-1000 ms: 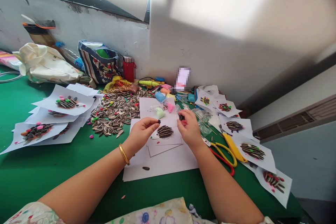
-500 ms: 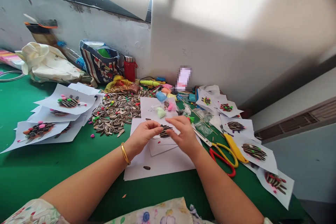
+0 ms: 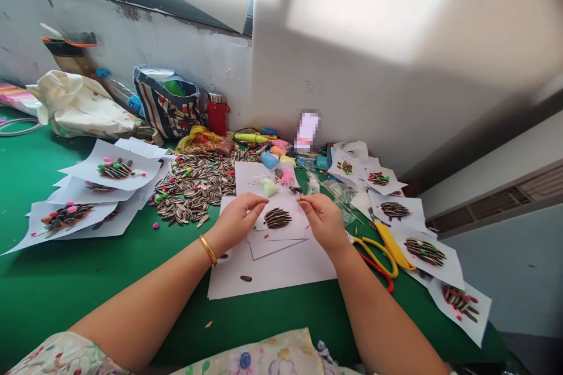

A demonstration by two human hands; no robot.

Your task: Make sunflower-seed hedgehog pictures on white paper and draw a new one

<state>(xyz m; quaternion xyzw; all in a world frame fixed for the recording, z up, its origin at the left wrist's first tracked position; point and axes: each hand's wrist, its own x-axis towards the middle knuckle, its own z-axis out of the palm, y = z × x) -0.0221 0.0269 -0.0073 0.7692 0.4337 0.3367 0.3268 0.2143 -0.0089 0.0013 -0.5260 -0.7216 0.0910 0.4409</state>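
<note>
A hedgehog shape of striped sunflower seeds (image 3: 278, 218) lies on a small white sheet (image 3: 281, 235) between my hands. My left hand (image 3: 240, 220) is just left of it, thumb and fingertips pinched together. To the right, my right hand (image 3: 324, 220) is also pinched, over the sheet's right side. Whatever either pinch holds is too small or hidden to make out. Larger white paper (image 3: 290, 278) lies underneath, with a single sunflower seed (image 3: 246, 278) near its front edge. Pale green clay (image 3: 270, 188) and pink clay (image 3: 287, 177) sit just behind.
A heap of sunflower seeds (image 3: 193, 187) spreads at left, beside finished seed pictures (image 3: 115, 170). Scissors (image 3: 376, 255) and a yellow utility knife (image 3: 393, 246) lie right of the paper, near more seed pictures (image 3: 426, 253). A red flask (image 3: 217, 115) stands against the wall.
My hands have moved apart, uncovering the seed hedgehog they were touching. My right hand has shifted right, its fingers going from spread to pinched, and now covers part of the scissors.
</note>
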